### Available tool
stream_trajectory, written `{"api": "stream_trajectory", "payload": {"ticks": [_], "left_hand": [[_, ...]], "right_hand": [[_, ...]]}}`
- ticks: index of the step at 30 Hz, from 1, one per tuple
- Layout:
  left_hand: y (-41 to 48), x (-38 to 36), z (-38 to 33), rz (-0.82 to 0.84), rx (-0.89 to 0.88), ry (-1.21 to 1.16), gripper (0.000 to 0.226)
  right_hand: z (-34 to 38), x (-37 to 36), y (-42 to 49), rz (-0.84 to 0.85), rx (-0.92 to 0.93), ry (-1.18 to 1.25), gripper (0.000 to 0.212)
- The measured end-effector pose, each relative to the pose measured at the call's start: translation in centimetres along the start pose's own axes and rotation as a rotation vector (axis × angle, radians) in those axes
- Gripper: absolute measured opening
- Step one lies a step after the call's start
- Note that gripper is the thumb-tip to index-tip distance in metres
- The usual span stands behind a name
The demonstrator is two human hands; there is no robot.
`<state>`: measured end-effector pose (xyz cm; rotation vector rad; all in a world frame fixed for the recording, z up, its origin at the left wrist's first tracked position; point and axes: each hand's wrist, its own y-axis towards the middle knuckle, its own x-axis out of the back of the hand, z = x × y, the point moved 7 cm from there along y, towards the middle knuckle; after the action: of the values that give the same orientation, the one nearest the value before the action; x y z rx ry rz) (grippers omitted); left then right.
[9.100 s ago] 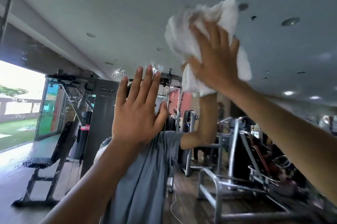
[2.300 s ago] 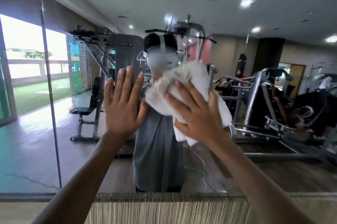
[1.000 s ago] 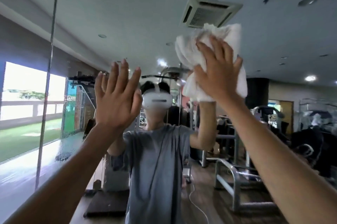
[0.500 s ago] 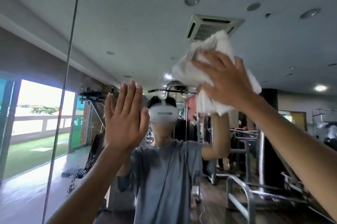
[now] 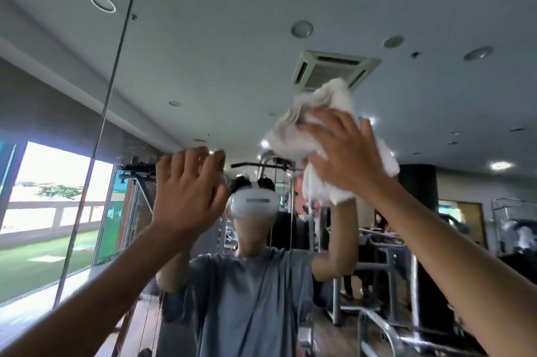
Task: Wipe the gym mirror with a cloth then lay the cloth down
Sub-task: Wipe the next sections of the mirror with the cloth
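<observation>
High on the gym mirror, the right hand presses a bunched white cloth against the glass with fingers spread flat. The left hand is raised beside it, fingers loosely bent, holding nothing. 1 vertical panel seam runs left of both hands.

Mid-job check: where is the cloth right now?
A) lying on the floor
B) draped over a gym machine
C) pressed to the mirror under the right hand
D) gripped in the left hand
C: the right hand spreads its fingers over the white cloth, pressing it high on the mirror, while the left hand holds nothing.
</observation>
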<state>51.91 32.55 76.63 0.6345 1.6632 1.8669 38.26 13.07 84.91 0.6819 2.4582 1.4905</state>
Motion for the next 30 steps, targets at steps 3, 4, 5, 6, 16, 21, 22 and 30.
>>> {"api": "stream_trajectory", "payload": {"ticks": [3,4,5,6,16,21,22,30], "left_hand": [[5.1,0.2,0.0,-0.013,-0.012,0.022,0.049],[6.3,0.1,0.1,-0.016,-0.004,0.016,0.050],[6.9,-0.2,0.3,-0.014,0.007,0.008,0.051],[7.1,-0.5,0.4,-0.009,0.020,-0.001,0.053],[6.0,-1.4,0.9,0.023,0.067,-0.059,0.061],[6.0,-1.5,1.6,0.014,0.148,-0.067,0.067],[5.9,-1.5,1.6,0.015,0.153,-0.063,0.067],[5.8,-1.3,1.5,-0.012,0.152,-0.083,0.067]], "right_hand": [[-0.6,0.6,4.8,-0.115,-0.378,0.027,0.058],[0.7,0.5,5.6,-0.133,-0.404,0.019,0.059],[2.5,0.1,5.9,-0.137,-0.348,0.017,0.059],[4.3,-0.4,5.7,-0.125,-0.221,0.016,0.060],[-4.9,0.7,9.1,-0.011,0.094,0.012,0.067],[0.0,-0.4,11.1,-0.095,-0.159,-0.061,0.061],[1.5,-0.9,9.9,-0.045,-0.003,-0.044,0.062],[-3.5,-0.2,10.8,0.060,0.311,-0.038,0.070]]}}
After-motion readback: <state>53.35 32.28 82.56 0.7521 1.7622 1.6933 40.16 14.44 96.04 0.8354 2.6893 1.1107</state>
